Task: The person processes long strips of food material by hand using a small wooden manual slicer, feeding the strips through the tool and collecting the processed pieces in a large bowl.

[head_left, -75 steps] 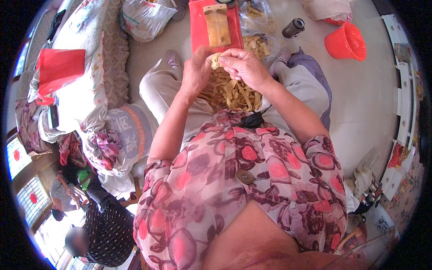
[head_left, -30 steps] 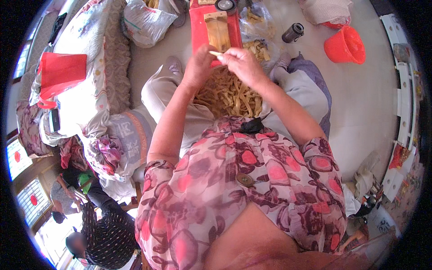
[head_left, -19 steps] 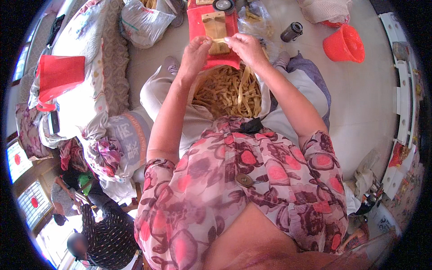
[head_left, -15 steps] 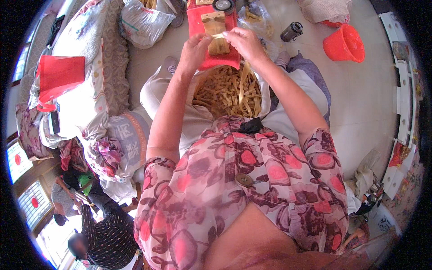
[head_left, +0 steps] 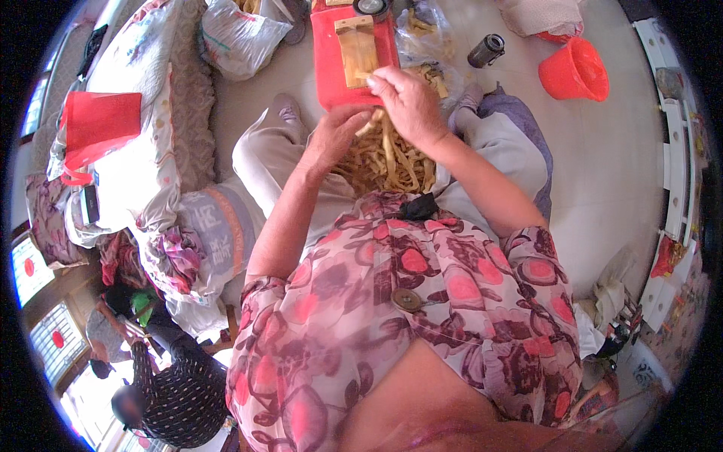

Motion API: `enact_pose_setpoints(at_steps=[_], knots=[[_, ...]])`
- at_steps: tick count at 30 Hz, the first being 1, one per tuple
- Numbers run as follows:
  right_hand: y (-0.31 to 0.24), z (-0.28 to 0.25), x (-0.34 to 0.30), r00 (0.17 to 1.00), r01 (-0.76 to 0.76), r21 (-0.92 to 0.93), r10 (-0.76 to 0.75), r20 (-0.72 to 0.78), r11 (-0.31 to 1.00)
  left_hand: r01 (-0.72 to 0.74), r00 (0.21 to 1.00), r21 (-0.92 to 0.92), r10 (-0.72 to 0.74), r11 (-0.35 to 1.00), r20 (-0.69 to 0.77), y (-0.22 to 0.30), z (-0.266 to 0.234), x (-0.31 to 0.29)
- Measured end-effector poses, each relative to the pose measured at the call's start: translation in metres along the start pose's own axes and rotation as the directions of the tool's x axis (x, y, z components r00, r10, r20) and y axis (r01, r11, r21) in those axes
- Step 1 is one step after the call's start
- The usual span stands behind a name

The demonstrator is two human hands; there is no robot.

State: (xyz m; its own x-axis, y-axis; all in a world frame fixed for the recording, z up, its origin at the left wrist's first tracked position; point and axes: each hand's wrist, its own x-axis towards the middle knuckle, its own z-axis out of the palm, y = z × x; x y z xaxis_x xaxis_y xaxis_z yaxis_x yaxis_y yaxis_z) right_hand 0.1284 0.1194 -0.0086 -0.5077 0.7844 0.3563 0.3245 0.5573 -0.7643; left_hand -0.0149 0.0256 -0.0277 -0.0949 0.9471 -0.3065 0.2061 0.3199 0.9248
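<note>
My left hand is closed, its fingertips against a yellowish strip just over the heap in my lap. Up and to the right, my right hand has thumb and fingers pinched together at the near end of a wooden block; what lies in the pinch is too small to make out. The block rests on a red-covered stand in front of me. Between my legs, a heap of yellowish-brown strips partly shows beneath my hands, one longer strip running up toward my right hand.
A round dark-rimmed object sits at the stand's far end. Clear bags and a black cylindrical flask are right of it, then a red bucket. A white plastic bag stands left. Another person is at lower left.
Both hands have come down toward me from the wooden block, where they held a pale strip across it. My left hand dropped to the heap; my right stopped by the block's near end.
</note>
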Motion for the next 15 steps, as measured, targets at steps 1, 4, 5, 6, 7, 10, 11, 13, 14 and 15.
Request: enact_pose_setpoints(at_steps=[1, 4, 5, 6, 7, 10, 11, 13, 14, 15], knots=[[-0.014, 0.0, -0.003, 0.995, 0.093, 0.068, -0.091, -0.035, 0.993, 0.096, 0.99, -0.333, -0.055, 0.938, 0.13, -0.011, 0.006, -0.003], [-0.033, 0.005, -0.026, 0.982, 0.188, 0.25, -0.183, -0.044, 0.95, 0.257, 0.967, -0.851, -0.121, 0.458, 0.226, -0.004, 0.027, -0.015], [-0.036, 0.006, -0.033, 0.984, 0.171, 0.276, -0.176, -0.006, 0.946, 0.224, 0.974, -0.906, -0.11, 0.359, 0.197, -0.01, 0.026, -0.011], [-0.035, 0.008, -0.038, 0.98, 0.191, 0.3, -0.196, -0.013, 0.935, 0.224, 0.974, -0.912, -0.105, 0.345, 0.199, -0.017, 0.021, -0.008], [-0.034, 0.01, -0.042, 0.976, 0.211, 0.324, -0.216, -0.022, 0.922, 0.224, 0.974, -0.916, -0.101, 0.332, 0.201, -0.024, 0.013, -0.005], [-0.032, 0.009, -0.049, 0.984, 0.109, 0.39, -0.154, 0.085, 0.914, 0.186, 0.979, -0.905, -0.148, 0.383, 0.139, -0.03, 0.008, -0.001], [-0.034, 0.011, -0.049, 0.987, -0.003, 0.454, -0.069, 0.142, 0.891, 0.165, 0.984, -0.892, -0.126, 0.42, 0.122, -0.026, 0.012, -0.004], [-0.034, 0.009, -0.045, 0.973, -0.135, 0.462, 0.029, 0.229, 0.877, 0.171, 0.983, -0.877, -0.14, 0.449, 0.12, -0.016, 0.021, -0.007], [-0.036, 0.006, -0.04, 0.986, -0.063, 0.403, -0.006, 0.167, 0.913, 0.211, 0.974, -0.86, -0.17, 0.464, 0.147, -0.013, 0.023, -0.011], [-0.038, 0.004, -0.036, 0.993, 0.006, 0.337, -0.045, 0.109, 0.942, 0.25, 0.964, -0.842, -0.201, 0.478, 0.173, -0.01, 0.025, -0.014]])
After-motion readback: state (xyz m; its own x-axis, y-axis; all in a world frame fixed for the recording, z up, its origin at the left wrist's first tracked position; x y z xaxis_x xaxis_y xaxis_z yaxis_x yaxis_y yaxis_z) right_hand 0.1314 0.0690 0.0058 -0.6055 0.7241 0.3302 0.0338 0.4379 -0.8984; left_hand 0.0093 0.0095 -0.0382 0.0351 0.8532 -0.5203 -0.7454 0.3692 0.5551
